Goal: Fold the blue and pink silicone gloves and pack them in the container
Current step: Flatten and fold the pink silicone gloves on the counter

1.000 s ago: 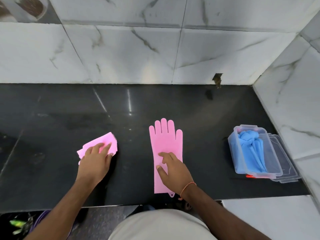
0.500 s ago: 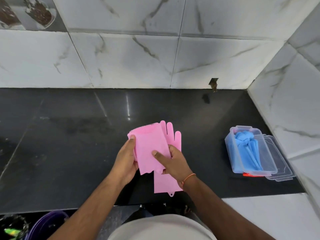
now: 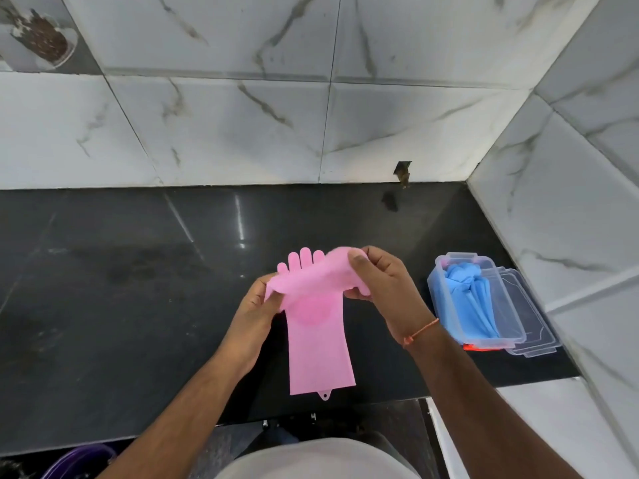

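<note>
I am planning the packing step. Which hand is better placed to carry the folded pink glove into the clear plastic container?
Probably the right hand: it grips the folded pink silicone glove on the side nearer the clear plastic container; the left hand holds the far end.

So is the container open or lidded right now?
Open: the container has no lid on, blue gloves show inside, and the clear lid lies beneath it.

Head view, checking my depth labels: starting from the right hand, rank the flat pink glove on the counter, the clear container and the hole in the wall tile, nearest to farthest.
From the right hand:
1. Flat pink glove, just left of it, on the counter.
2. Clear container, to its right, holding blue gloves.
3. Hole in the wall tile, beyond, at the back wall.
</note>
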The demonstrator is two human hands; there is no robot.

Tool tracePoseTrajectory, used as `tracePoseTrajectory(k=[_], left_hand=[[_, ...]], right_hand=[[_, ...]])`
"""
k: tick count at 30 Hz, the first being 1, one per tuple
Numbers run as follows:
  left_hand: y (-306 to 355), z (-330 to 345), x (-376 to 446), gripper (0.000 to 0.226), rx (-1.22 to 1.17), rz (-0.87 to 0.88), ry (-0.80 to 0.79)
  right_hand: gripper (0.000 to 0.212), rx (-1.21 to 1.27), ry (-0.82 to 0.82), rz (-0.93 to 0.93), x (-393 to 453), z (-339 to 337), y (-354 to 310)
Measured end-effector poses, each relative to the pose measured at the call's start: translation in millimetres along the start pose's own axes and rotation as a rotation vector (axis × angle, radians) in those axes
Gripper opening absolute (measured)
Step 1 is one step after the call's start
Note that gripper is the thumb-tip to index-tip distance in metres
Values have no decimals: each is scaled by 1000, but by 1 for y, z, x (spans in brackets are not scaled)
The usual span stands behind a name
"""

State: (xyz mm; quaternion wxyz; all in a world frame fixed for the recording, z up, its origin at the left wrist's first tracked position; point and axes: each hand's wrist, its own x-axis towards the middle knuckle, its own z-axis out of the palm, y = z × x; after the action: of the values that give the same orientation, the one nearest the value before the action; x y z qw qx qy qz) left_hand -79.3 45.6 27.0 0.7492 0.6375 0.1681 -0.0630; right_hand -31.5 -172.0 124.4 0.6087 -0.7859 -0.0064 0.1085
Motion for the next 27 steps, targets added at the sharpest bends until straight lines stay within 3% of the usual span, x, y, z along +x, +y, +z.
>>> tracePoseTrajectory(k=[4, 6, 8, 10, 13, 15, 17, 19, 21, 23, 27], left_hand=[[7, 25, 2, 35, 175, -175, 50], [11, 41, 5, 53, 227, -332, -11], [16, 51, 9, 75, 94, -442, -152], [13, 64, 22, 91, -272, -405, -266], [14, 76, 34, 49, -624, -332, -205], [16, 82, 40, 54, -722, -350, -142], [16, 91, 47, 70, -765, -350, -136], [21, 104, 57, 67, -769, -334, -160], [26, 118, 64, 54, -726, -348, -188], [30, 131, 70, 59, -694, -373, -205], [35, 163, 84, 52, -605, -409, -223]], right_hand=[[20, 281, -122, -42, -7, -7, -17], [29, 441, -149, -22, -12, -16, -17], [40, 538, -177, 5, -21, -25, -9], [47, 583, -208, 54, -30, -37, 5], [38, 629, -186, 150, -46, -55, 36], [45, 664, -201, 228, -57, -68, 55], [68, 694, -229, 343, -63, -78, 70], [81, 664, -262, 446, -64, -87, 81], [79, 674, -306, 471, -58, -93, 92], [77, 702, -295, 467, -49, -93, 100], [67, 472, -54, 512, -31, -96, 118]])
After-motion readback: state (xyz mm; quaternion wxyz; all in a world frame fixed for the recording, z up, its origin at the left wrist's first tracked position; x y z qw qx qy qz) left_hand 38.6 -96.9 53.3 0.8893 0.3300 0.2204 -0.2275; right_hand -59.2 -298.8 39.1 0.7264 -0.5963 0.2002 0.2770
